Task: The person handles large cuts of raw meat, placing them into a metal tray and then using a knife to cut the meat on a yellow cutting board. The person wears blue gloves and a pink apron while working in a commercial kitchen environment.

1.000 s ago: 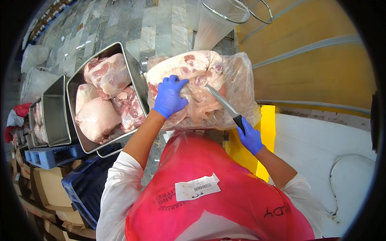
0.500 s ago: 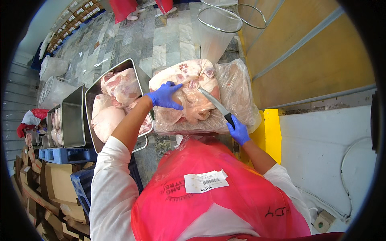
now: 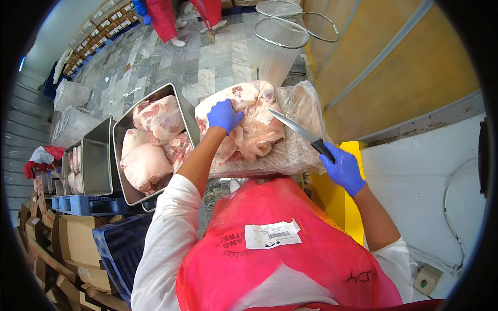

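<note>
While a metal bin (image 3: 190, 118) of raw meat (image 3: 147, 165) stands left of centre, the left hand (image 3: 224, 116) curls its fingers on a large meat piece (image 3: 262, 129) mid-frame, whether gripping I cannot tell; rightward, a knife (image 3: 294, 127) slants down to the right hand (image 3: 343, 168), fingers wrapped round its handle.

Noted on the clear-film-covered rectangular support (image 3: 306, 120): one thick slab of pale, red-streaked raw meat (image 3: 258, 122). Observed inside the open rectangular grey metal bin (image 3: 188, 113): several rounded pink-and-white cuts of raw meat (image 3: 148, 166).
</note>
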Motion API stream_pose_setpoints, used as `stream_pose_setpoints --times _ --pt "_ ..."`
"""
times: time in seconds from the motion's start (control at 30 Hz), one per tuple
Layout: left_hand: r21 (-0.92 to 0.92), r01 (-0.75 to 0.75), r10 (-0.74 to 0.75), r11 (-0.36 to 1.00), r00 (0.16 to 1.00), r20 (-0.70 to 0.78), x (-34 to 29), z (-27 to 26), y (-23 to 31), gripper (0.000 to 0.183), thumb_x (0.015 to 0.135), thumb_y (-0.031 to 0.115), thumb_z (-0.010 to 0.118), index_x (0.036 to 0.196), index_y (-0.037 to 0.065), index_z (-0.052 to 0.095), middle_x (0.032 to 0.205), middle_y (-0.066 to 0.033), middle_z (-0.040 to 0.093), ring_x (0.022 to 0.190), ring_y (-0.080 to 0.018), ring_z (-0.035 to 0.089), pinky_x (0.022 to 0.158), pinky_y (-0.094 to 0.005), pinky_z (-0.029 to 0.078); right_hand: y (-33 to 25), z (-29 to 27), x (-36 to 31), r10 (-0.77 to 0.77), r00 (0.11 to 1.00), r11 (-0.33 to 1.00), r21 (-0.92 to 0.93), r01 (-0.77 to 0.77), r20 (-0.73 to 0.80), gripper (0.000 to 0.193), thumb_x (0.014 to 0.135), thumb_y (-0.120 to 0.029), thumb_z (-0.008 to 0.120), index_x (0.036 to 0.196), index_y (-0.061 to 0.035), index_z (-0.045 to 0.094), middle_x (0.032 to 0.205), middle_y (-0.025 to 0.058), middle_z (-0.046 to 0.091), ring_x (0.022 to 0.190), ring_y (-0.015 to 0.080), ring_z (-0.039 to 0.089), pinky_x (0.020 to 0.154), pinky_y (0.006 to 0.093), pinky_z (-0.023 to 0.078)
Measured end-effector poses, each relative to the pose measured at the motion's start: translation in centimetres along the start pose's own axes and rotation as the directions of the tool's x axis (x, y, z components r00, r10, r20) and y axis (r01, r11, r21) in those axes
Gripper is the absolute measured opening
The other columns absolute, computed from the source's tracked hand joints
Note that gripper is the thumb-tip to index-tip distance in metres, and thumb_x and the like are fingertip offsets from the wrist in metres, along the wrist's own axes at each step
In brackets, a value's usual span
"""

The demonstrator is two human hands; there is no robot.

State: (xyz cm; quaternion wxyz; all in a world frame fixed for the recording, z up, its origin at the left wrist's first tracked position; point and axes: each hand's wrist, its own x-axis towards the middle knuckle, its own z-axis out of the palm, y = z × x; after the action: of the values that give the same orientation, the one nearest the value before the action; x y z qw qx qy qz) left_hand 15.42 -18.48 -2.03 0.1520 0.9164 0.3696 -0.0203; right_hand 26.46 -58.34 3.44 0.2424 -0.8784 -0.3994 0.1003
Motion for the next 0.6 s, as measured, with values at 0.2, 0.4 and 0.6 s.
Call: stream_pose_setpoints --times 0.2,0.4,0.6 --pt "0.033 0.049 -0.052 0.998 0.993 0.110 2.6 1.1 -0.5 0.064 0.082 0.053 0.069 0.130 0.011 0.063 0.136 -0.0191 0.061 0.131 -0.0436 0.052 0.099 -0.0689 0.042 -4.2 -3.8 6.5 -0.206 0.970 0.925 -0.298 0.236 0.128 0.028 0.091 -0.032 0.068 0.112 -0.0128 0.067 0.085 0.0168 0.070 0.077 0.0379 0.068 0.068 0.0487 0.054" --pt "-0.071 0.384 -0.379 0.920 0.922 0.076 2.2 -1.6 -1.1 0.113 0.073 0.067 0.073 0.158 0.008 0.028 0.166 -0.0260 0.012 0.153 -0.0514 0.007 0.111 -0.0770 0.020 -9.8 -8.5 13.7 -0.222 0.901 0.806 -0.449 0.385 0.374 0.022 0.089 -0.032 0.068 0.099 -0.0118 0.069 0.082 0.0167 0.069 0.078 0.0394 0.068 0.069 0.0504 0.054" --pt "-0.124 0.359 -0.344 0.925 0.930 0.130 2.8 -1.2 -2.6 0.117 0.070 0.069 0.076 0.159 0.011 0.025 0.165 -0.0262 0.016 0.152 -0.0514 0.009 0.107 -0.0803 0.021 -15.5 -10.1 21.5 -0.016 0.792 0.747 -0.520 0.415 0.610 0.023 0.089 -0.031 0.068 0.093 -0.0094 0.075 0.086 0.0202 0.071 0.082 0.0403 0.069 0.073 0.0497 0.055"
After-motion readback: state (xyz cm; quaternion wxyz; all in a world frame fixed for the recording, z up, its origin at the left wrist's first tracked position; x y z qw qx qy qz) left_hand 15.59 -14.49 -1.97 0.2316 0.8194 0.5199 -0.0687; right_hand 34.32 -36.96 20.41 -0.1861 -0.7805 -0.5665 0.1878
